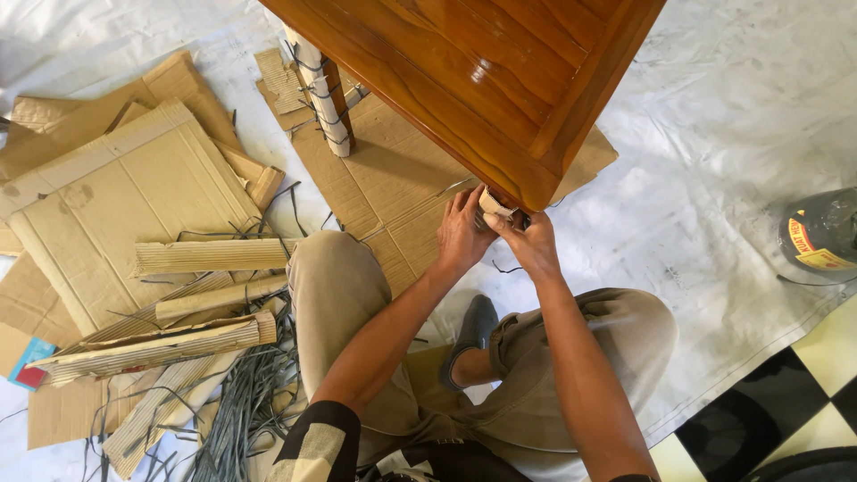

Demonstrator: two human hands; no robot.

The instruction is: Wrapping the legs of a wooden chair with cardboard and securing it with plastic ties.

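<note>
Under the near corner of the wooden table (500, 80), just past centre toward one o'clock in the head view, both hands meet on a table leg wrapped in pale corrugated card (494, 204). Left hand (461, 234) lies with its fingers curled against the wrapping from the nine o'clock side; right hand (531, 243) closes on it from three o'clock, thumb and fingers pinching the wrap. Only the top of this leg shows below the tabletop corner. A second wrapped leg (323, 98), bound with dark strapping, stands at eleven o'clock. Flattened cardboard sheets (125, 196) and rolled corrugated strips (210, 256) lie at nine o'clock, with cut grey straps (245, 402) at seven. A white sheet (714, 178) covers the floor. A dark tape roll (819, 234) sits at three o'clock.
</note>
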